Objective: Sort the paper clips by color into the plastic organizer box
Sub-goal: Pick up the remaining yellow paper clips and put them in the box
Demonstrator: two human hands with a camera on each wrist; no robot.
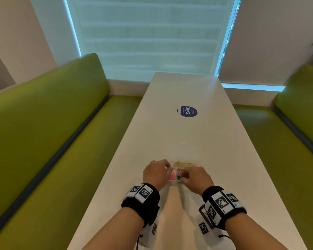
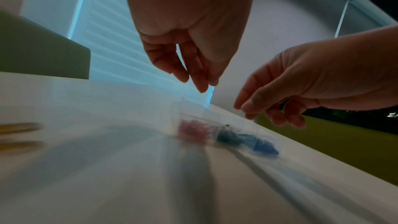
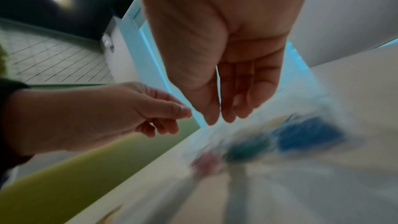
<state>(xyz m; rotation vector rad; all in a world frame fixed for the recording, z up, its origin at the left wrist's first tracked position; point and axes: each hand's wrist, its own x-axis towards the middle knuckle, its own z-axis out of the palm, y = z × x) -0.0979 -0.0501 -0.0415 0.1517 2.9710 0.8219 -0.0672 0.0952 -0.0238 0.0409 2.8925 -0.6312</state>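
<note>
A small clear organizer box [image 1: 173, 183] lies on the white table [image 1: 170, 123] under both hands. Its compartments hold pink clips [image 1: 172, 176], green clips [image 1: 178, 177], red clips [image 1: 179, 169] and yellow clips [image 1: 184, 163]. The left wrist view shows the pink clips [image 2: 193, 130], green clips [image 2: 228, 137] and blue clips [image 2: 264, 146], all blurred. My left hand [image 1: 167, 168] [image 2: 200, 83] hovers just above the box's left side, fingers hanging loosely. My right hand [image 1: 183, 177] [image 3: 219, 117] hovers over the right side, fingers loosely bent. Nothing shows in either hand.
The table is long and narrow, with green bench seats [image 1: 43, 141] along its left and right edges. A round blue sticker [image 1: 187, 111] sits further up the tabletop. A faint clear lid or sheet [image 1: 177, 150] lies just beyond the box.
</note>
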